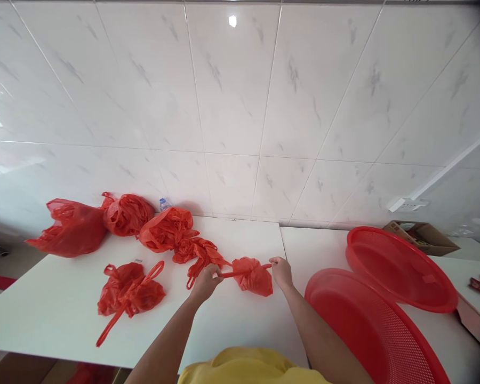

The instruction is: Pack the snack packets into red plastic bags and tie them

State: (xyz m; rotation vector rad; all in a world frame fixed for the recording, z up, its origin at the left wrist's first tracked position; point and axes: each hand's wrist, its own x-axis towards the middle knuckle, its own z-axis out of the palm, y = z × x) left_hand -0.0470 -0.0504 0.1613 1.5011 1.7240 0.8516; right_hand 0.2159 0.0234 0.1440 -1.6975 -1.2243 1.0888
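A small filled red plastic bag [253,277] rests on the white table between my hands. My left hand [206,282] pinches one of its handles, drawn out to the left. On the other side my right hand [282,272] grips the opposite handle, so the two stretch apart across a gathered knot at the top. What the bag holds cannot be made out. Left of my left hand lie crumpled red plastic bags [202,255], close to my fingers. Farther left sits a tied red bag bundle [130,290] with its loops sticking out.
Several bulging red bags [76,226] line the wall at the left, with a plastic bottle [164,204] behind them. Two large red baskets [400,266] stand at the right. Behind them are a cardboard box [436,240] and a socket strip [408,204].
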